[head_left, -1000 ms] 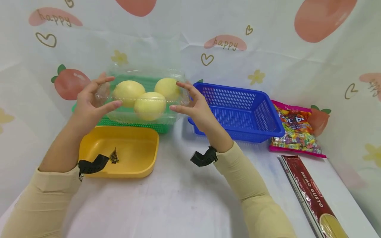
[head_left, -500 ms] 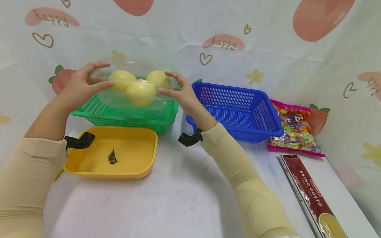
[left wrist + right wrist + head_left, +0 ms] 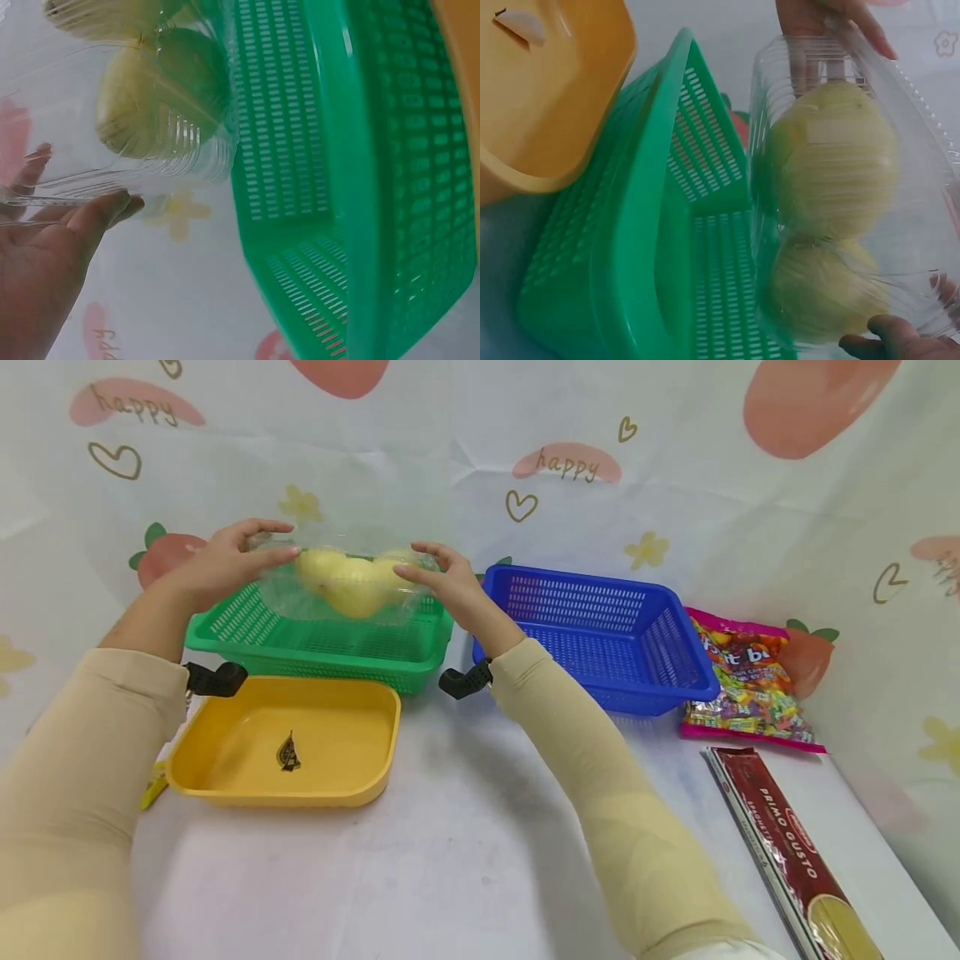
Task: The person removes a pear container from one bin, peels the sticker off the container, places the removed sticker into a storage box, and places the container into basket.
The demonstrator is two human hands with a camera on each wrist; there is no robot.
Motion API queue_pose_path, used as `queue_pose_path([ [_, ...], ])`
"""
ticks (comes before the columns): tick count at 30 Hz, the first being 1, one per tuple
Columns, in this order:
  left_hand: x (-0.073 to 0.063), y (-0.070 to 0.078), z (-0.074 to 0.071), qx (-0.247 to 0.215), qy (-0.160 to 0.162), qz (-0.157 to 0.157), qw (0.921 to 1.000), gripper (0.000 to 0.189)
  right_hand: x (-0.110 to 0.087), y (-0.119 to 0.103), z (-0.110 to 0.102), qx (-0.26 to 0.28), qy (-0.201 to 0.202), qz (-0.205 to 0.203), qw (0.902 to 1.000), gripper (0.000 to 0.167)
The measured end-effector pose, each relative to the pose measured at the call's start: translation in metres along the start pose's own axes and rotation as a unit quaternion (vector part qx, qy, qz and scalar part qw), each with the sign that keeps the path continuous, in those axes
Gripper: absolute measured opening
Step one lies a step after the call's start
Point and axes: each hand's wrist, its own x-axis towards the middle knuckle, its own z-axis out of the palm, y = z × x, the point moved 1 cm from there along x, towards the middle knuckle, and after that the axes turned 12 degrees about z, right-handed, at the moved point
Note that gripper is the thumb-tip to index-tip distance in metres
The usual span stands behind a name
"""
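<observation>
A clear plastic clamshell box (image 3: pixel 279 597) with pale yellow round fruits (image 3: pixel 356 589) inside is held by both hands above the green basket (image 3: pixel 322 662). My left hand (image 3: pixel 228 560) grips its left end, thumb in front. The right hand (image 3: pixel 459 587) pinches the right end between thumb and fingers. In the left wrist view the left hand (image 3: pixel 45 255) has the box's edge between thumb and fingers. The right wrist view shows the right hand (image 3: pixel 904 341) at the near corner, with the box beside the basket's open top.
In front of the green basket stands a yellow tray (image 3: pixel 300 789) with a dark printed mark. To the right are a blue basket (image 3: pixel 600 693), a candy bag (image 3: pixel 750 685) and a red spaghetti pack (image 3: pixel 795 852). A patterned cloth (image 3: pixel 675 510) hangs behind.
Both hands have carried the clamshell box farther back over the green basket. It has tipped, showing less of its top, and more of the basket is now visible.
</observation>
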Motion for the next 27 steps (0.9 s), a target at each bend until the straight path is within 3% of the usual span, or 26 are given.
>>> queue_pose_path([
  [11,0.02,-0.017,0.003,-0.096,-0.031,-0.037,0.9943,0.061,0.02,0.002,-0.001,0.028,-0.011,0.025,0.9992,0.055],
  [21,0.023,-0.033,0.009,-0.092,-0.05,-0.055,0.993,0.065,0.03,0.016,0.003,-0.03,-0.002,0.058,0.9979,0.055],
  [27,0.025,-0.039,0.009,-0.107,-0.069,-0.069,0.9895,0.071,0.032,0.02,0.009,-0.033,0.003,0.071,0.997,0.052],
])
